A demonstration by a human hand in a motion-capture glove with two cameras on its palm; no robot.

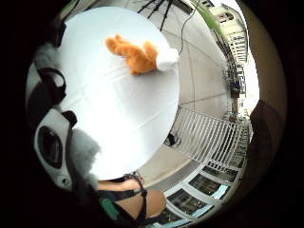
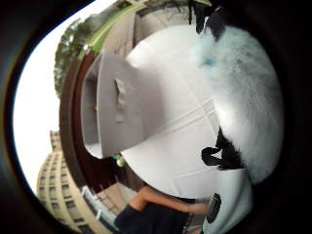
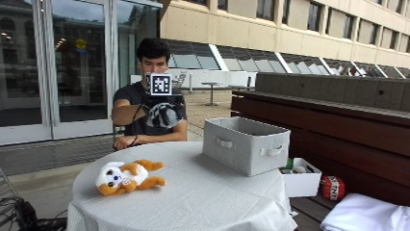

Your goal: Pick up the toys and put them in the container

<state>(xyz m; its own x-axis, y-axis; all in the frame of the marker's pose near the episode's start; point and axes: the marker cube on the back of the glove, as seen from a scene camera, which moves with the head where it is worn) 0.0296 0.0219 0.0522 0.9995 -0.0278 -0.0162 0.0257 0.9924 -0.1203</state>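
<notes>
- The gloved right hand (image 3: pixel 161 113) is raised in front of the person's chest, well above the worktop (image 3: pixel 192 197), and a grey-white furry toy (image 3: pixel 164 115) sits in it.
- The fingers appear curled round that toy; in the thumb-side palm view its pale fur (image 2: pixel 243 92) fills the space right against the palm, with black straps across it.
- The container (image 3: pixel 247 144), a grey fabric box with handle loops, stands open-topped on the worktop, below the fingers and off toward the bench side. This is the relation the coming move turns on: the held toy must travel down and across to clear the near rim.
- In the thumb-side palm view the container (image 2: pixel 114 109) shows its long side wall, its long axis running roughly crosswise to the hand's approach, as I judge it.
- A second toy, an orange and white plush animal (image 3: pixel 128 177), lies on its side on the worktop, well apart from the container and low on the opposite side of the fingers.
- The bare hand rests at the worktop's far edge, and plays no part.
</notes>
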